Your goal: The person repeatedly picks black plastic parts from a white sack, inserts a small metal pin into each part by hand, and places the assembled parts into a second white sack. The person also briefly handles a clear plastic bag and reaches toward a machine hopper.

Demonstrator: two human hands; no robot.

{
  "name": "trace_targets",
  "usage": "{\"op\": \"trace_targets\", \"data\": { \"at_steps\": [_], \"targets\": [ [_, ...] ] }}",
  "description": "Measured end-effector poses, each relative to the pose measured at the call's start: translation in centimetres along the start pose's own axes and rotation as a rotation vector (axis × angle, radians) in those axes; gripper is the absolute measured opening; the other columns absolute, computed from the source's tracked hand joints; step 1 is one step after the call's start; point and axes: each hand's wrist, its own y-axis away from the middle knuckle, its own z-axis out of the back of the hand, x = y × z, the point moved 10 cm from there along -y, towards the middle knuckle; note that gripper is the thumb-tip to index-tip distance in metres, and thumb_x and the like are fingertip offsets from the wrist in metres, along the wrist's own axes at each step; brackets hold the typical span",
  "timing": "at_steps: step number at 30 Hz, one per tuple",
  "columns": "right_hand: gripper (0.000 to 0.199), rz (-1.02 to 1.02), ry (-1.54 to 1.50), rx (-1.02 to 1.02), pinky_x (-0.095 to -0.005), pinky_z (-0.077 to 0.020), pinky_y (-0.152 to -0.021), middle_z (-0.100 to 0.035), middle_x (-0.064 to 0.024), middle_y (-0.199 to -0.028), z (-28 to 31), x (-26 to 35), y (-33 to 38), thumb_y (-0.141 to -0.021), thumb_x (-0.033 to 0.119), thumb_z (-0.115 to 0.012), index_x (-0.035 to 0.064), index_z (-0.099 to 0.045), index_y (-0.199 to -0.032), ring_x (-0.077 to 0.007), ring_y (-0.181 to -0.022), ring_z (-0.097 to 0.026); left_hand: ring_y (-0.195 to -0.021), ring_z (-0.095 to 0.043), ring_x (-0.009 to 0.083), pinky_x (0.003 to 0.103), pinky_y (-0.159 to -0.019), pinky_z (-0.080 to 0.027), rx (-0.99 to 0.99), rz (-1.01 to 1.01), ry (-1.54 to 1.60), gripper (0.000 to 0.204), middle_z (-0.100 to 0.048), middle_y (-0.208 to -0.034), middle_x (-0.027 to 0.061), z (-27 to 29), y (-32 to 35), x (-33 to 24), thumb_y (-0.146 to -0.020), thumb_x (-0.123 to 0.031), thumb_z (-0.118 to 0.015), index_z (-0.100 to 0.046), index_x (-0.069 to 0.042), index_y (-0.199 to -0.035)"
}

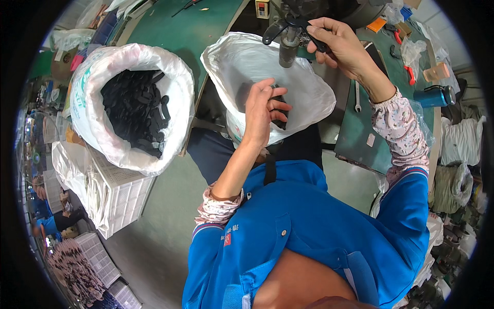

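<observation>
1. My right hand (335, 45) has its fingers closed on a long, curved, black piece (298, 22), which reaches left from them across a grey metal cylinder (288, 52).
2. My left hand (259, 110) is half-curled over an open white plastic sack (311, 95); dark bits (278, 107) show behind its fingers, gripped or loose I cannot tell.
3. Left of these, small black oblong pieces (135, 110) fill a white bag (180, 87).

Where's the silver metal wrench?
In the head view's right half, the wrench lies on the green worktop, below the right hand, left of the blue cylindrical bottle.
</observation>
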Motion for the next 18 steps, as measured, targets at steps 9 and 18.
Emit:
{"op": "trace_targets", "data": {
  "at_steps": [9, 18],
  "targets": [
    [0.022, 0.08, -0.106, 0.06, -0.0189, -0.0397, -0.038, -0.066, -0.0107, -0.079, -0.9, 1.9, 0.2, -0.094, 0.021, -0.055, 0.0009, -0.058, -0.103, -0.0101, -0.053, -0.06, -0.079, -0.065, 0.0239, 0.031, -0.063, -0.054, 0.037, -0.085, 0.096, 0.038, -0.06, -0.108, 0.0189, 1.2, -0.7, -2.0, -0.098, -0.03, -0.041, -0.043, -0.002, -0.124],
    [0.023, -0.126, 0.279, 0.632, -0.0218, -0.0392, -0.044, -0.053, -0.0013, -0.061, -8.5, -4.9, 7.2, -0.097, 0.019, -0.049, 0.0028, -0.057, -0.112, -0.0056, -0.05, -0.05, -0.04, -0.04, 0.0043, 0.017, -0.038, -0.024, 0.393, 0.228, -0.416, 0.035, -0.052, -0.049, 0.0002, 2.0, 2.5, -4.0, -0.096, -0.028, -0.054, -0.064, 0.0, -0.078]
  ]
}}
